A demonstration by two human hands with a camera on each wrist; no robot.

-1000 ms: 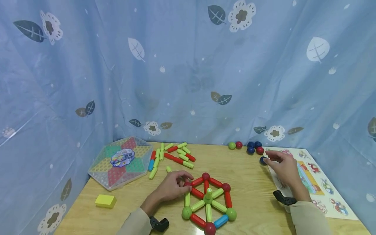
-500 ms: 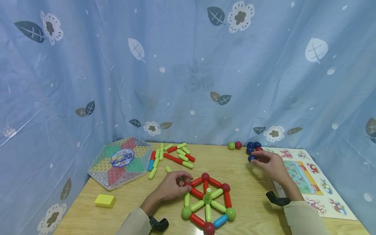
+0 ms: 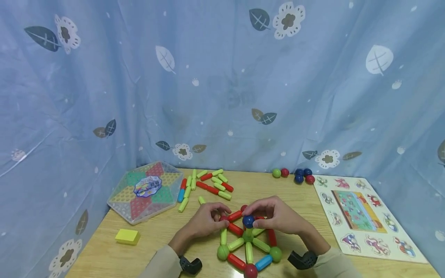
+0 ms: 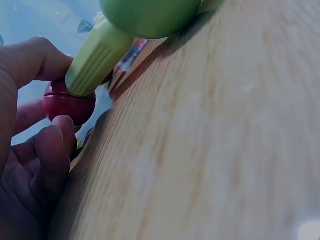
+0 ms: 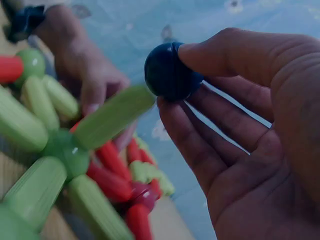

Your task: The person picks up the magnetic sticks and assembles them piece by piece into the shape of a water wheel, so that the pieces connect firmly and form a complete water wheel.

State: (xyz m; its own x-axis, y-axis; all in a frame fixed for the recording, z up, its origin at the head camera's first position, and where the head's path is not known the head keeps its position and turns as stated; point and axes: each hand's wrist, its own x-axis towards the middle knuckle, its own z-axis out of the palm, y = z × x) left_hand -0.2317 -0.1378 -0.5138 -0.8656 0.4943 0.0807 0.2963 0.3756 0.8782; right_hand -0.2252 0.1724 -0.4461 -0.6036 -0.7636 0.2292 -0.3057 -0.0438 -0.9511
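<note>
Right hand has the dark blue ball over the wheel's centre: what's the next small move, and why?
Probably lower the dark blue ball, pinched by the right hand, onto the tip of the upright green stick at the wheel's green hub ball. The ball sits right at that free tip, while the left hand steadies the rim's red ball.

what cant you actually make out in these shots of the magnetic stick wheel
- Head view: the top of the upright green stick is hidden behind the blue ball, so contact cannot be told.
- Head view: the right hand covers the wheel's upper right rim.
- Left wrist view: the left hand and the frame edge cut off all but a red ball and one green stick.
- Head view: the hexagonal box label is too small to read.
</note>
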